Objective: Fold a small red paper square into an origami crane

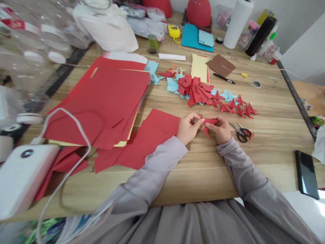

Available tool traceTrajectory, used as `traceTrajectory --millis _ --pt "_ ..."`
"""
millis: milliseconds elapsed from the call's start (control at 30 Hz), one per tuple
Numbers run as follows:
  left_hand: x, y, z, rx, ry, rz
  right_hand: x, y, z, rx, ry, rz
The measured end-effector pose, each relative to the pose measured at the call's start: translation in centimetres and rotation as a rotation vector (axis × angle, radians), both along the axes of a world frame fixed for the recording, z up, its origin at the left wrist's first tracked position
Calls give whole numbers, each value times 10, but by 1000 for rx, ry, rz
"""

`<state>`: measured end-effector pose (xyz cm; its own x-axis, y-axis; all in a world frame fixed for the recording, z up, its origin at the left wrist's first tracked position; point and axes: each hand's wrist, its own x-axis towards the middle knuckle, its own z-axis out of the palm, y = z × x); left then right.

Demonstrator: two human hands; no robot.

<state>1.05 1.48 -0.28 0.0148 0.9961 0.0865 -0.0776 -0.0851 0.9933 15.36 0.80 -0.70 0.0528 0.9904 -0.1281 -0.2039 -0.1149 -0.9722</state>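
Observation:
Between my two hands is a small folded red paper piece (pixel 211 121) with several pointed ends, like an origami crane. My left hand (pixel 189 127) pinches its left side between thumb and fingers. On the other side, my right hand (pixel 220 130) grips it, thumb on top. One point hangs down below the fingertips. Red paper sheets (pixel 152 139) lie just left of my left hand. Beyond my hands sits a pile of folded red paper (pixel 194 88), with a row of red and light blue folded pieces (pixel 233 104) running right. Scissors (pixel 242 132) rest beside my right hand.
A tall stack of red sheets (pixel 114 98) covers the left of the table. A white device (pixel 27 176) with a looping cable (pixel 81 128) is at the front left. A phone (pixel 307 174) lies at the right edge. A black pen (pixel 224 78) and brown paper (pixel 220 65) are farther back.

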Motion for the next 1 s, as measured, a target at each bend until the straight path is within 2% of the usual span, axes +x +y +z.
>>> traceTrajectory --millis 267,533,833,1000 --pt "1 0 -1 3 6 16 0 0 1 6 -35 8" --pt "2 1 1 -17 -23 38 -4 -1 8 17 -129 1" --pt "1 0 7 -171 -199 -64 -3 -1 3 -1 -56 -48" --pt "0 -1 10 -194 -269 -90 -2 0 2 -13 -17 -54"
